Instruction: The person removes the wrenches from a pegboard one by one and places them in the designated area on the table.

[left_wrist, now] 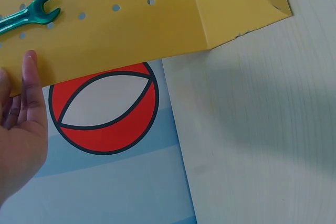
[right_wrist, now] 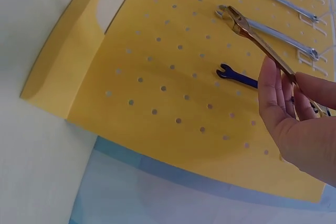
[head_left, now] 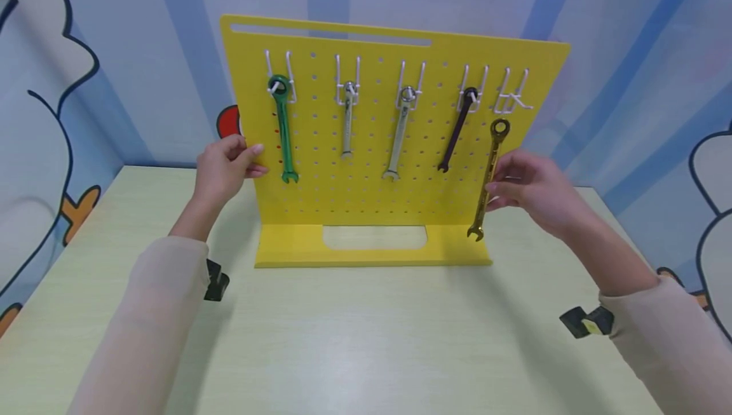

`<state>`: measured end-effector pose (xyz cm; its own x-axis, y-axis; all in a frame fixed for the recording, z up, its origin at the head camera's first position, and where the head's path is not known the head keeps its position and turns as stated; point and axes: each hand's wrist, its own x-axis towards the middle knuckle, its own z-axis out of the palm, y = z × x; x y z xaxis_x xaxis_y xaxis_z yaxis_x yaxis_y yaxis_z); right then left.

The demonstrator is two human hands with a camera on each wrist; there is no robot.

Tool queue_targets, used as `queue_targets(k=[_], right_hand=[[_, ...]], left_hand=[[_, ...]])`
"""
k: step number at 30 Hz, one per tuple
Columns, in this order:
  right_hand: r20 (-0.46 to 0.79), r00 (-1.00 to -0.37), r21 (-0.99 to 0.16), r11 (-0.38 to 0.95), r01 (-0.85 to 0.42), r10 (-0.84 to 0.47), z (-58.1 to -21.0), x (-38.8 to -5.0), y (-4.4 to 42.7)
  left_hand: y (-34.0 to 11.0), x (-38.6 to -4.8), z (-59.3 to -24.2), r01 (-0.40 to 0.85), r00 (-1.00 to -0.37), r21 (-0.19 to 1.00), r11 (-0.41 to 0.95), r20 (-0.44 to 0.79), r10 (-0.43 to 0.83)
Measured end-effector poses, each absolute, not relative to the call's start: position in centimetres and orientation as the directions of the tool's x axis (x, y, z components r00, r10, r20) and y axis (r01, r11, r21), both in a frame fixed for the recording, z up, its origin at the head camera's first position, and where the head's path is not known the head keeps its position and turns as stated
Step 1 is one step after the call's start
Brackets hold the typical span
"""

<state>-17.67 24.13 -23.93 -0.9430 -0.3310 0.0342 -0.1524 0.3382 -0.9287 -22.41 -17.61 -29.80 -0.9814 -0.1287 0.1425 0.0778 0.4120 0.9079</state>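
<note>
Gold wrench (head_left: 490,171) | right grip (head_left: 527,183) pinches it | left grip (head_left: 220,170) holds pegboard (head_left: 372,126)

Head view looks forward-down; closer wrist views share the pegboard (head_left: 373,130).

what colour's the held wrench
The long metal wrench is shiny gold, clearest in the head view.

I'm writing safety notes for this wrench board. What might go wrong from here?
The gold wrench, held only in the right hand, might slip and drop. Lifting it to the bare hook could knock the dark wrench alongside. With the left hand at its edge, the upright board might shift if pushed.
</note>
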Motion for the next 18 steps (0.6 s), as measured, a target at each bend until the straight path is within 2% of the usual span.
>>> queue_targets(k=[18], right_hand=[[-0.108, -0.911, -0.943, 0.330, -0.032, -0.398, -27.6, -17.8, 21.4]], left_hand=[[-17.6, -22.3, -29.7, 0.077, -0.982, 0.909, 0.410, 0.141, -0.129]])
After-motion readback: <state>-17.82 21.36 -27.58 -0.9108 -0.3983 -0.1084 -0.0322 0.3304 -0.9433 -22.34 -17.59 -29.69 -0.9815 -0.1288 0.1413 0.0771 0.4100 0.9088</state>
